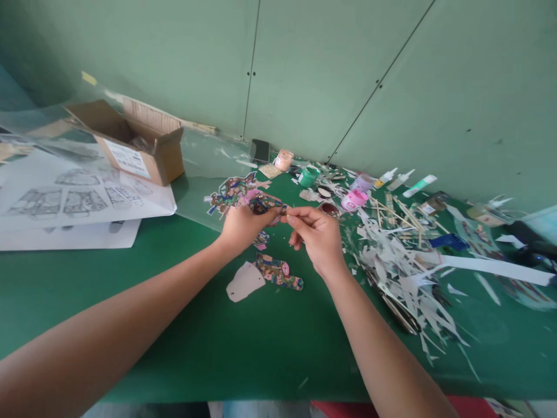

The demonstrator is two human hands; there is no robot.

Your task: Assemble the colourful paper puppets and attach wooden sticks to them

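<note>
My left hand (242,227) is closed on a colourful printed paper cutout (266,204), held just above the green table (183,325). Right beside it, my right hand (317,233) pinches the cutout's right end with thumb and fingertips; something very small may sit between them, too small to name. Below my hands lie another painted cutout piece (278,271) and a plain white cut shape (244,282). A larger painted cutout figure (232,191) rests on a clear plastic sheet (204,174) behind my left hand.
An open cardboard box (130,142) and printed line-drawing sheets (78,197) lie at the left. Paper scraps (400,261), sticks, scissors (394,307), small paint pots (308,176), glue bottles (400,180) and a pink container (354,199) crowd the right. A green wall stands behind.
</note>
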